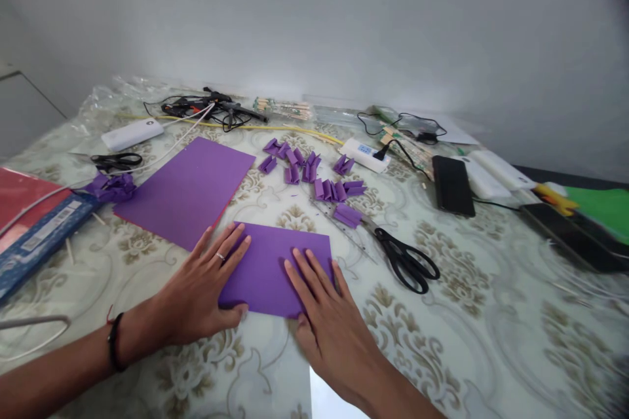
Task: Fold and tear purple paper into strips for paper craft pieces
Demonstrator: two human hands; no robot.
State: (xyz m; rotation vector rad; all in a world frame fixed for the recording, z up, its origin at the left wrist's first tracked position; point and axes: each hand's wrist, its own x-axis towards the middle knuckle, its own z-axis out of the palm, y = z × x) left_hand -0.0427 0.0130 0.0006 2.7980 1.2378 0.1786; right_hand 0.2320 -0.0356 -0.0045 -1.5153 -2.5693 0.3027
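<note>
A purple sheet of paper (275, 272) lies flat on the patterned tablecloth in front of me. My left hand (204, 285), with a ring on one finger, rests spread on its left side. On its right side lies my right hand (327, 314), fingers apart. Neither hand grips anything. Beyond my left hand is a larger purple sheet (189, 186) with a red edge showing beneath it. Several small folded purple paper pieces (309, 167) sit past the sheet. Black-handled scissors (405, 258) lie to the right, their blades near a folded purple piece (348, 215).
A clear ruler (346, 232) lies beside the scissors. Farther back are a white power strip (364, 154), a tangle of black cables (211, 108) and a black phone (453, 185). At left are a white power bank (132, 135), smaller scissors (116, 161) and a blue package (46, 236).
</note>
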